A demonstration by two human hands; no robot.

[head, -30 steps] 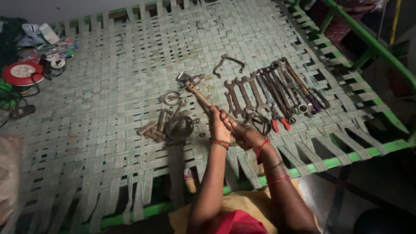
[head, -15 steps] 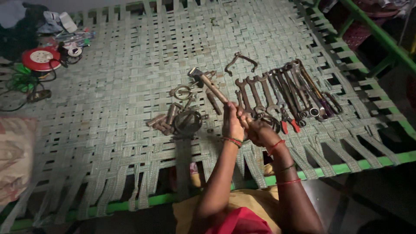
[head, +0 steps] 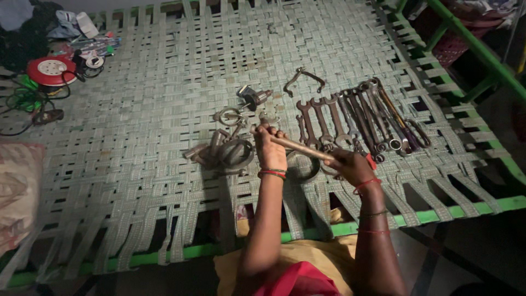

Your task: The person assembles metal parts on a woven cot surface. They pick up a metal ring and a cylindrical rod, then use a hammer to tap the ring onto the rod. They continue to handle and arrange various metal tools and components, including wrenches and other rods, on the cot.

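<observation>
I hold a light brown wooden handle (head: pixel 302 147) level above the woven cot. My left hand (head: pixel 269 152) grips its left end. My right hand (head: pixel 350 165) grips its right end. A dark metal hammer head (head: pixel 251 98) lies on the webbing beyond my left hand, apart from the handle. Just left of my left hand is a pile of metal rings and pipe fittings (head: pixel 226 152). A dark ring (head: pixel 304 164) lies under the handle between my hands.
A row of several spanners (head: pixel 350 115) lies to the right, with red-handled pliers (head: pixel 371 160) near my right hand. A curved metal piece (head: pixel 303 78) lies further back. A red round reel (head: pixel 50 70) and cables sit far left, above a cushion (head: pixel 16 192). The green cot frame (head: pixel 471 208) runs along the near edge.
The handle pointed up and left with the hammer head at its end. Now it lies level between my hands, and the head rests on the cot apart from it.
</observation>
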